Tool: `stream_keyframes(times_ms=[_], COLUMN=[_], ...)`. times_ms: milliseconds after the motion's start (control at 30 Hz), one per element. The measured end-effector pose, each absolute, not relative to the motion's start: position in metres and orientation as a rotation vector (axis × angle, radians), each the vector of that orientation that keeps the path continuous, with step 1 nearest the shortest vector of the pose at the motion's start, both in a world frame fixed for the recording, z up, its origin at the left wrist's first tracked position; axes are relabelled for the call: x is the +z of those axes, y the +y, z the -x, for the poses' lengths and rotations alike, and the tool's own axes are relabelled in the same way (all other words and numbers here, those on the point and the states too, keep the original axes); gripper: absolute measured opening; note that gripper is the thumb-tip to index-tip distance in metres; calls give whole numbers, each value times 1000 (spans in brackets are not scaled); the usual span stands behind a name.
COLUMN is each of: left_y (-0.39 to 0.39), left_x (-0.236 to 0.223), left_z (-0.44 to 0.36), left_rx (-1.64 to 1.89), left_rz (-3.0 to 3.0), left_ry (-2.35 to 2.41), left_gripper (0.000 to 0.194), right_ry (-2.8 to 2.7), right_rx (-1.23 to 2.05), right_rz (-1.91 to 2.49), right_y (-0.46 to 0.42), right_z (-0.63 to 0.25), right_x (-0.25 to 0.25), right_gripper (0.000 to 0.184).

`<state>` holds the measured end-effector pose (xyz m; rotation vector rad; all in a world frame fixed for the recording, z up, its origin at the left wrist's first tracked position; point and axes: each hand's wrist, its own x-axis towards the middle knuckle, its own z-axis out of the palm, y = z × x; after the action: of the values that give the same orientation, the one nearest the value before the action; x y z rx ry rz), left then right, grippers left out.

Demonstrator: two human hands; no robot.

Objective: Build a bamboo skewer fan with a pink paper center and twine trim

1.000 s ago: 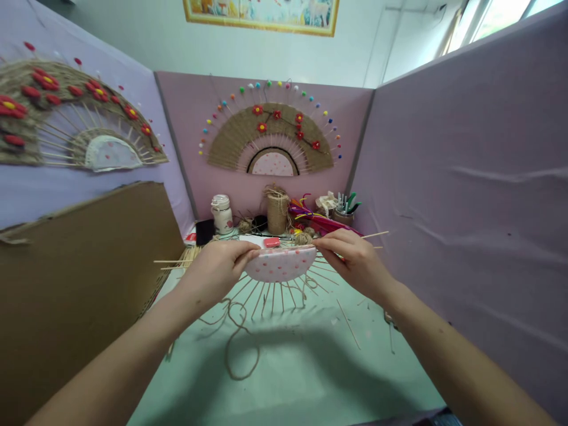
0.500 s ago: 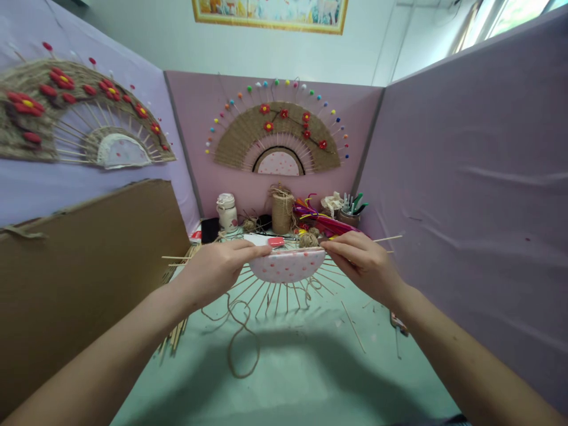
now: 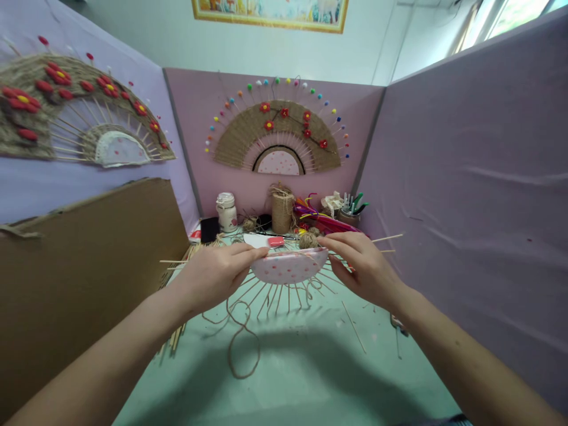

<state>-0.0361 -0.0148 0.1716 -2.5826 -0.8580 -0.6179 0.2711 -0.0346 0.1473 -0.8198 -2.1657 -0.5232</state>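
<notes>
A half-round white piece with pink dots (image 3: pixel 288 268) sits at the centre of a fan frame of thin bamboo sticks (image 3: pixel 278 299), its straight edge toward the back. My left hand (image 3: pixel 217 269) pinches the left end of that edge between thumb and fingers. At the right end, my right hand (image 3: pixel 361 260) has its fingertips along the top edge and its thumb below, a little apart. Sticks fan out beneath the piece and poke out past both hands. Jute twine (image 3: pixel 242 340) trails in loops from the frame onto the green table (image 3: pixel 284 384).
Behind stand a white jar (image 3: pixel 227 213), a jute spool (image 3: pixel 282 213), small twine balls (image 3: pixel 308 239), and a holder with green-handled tools (image 3: pixel 352 210). Bamboo sticks (image 3: pixel 175 337) lie at left beside a cardboard sheet (image 3: pixel 97 266). Finished fans (image 3: pixel 284 127) hang on the partitions.
The dotted piece has shifted slightly right and tilted, its right end a bit higher. My right thumb and fingers have spread somewhat around its corner. The left hand keeps its pinch.
</notes>
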Motion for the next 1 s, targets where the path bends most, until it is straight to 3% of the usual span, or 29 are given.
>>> stream_keyframes(times_ms=[200, 400, 1000], left_y=[-15, -14, -9], left_x=[170, 168, 169], left_z=[33, 33, 34], left_rx=[-621, -639, -601], left_rz=[2551, 2553, 2584], left_ry=[-822, -850, -899], left_gripper=[37, 39, 39], right_ry=[-2135, -2065, -2195], right_rx=[-473, -456, -278], right_rz=[830, 705, 820], right_y=[-44, -41, -30], right_z=[-258, -244, -262], right_x=[148, 150, 165], right_gripper=[52, 18, 19])
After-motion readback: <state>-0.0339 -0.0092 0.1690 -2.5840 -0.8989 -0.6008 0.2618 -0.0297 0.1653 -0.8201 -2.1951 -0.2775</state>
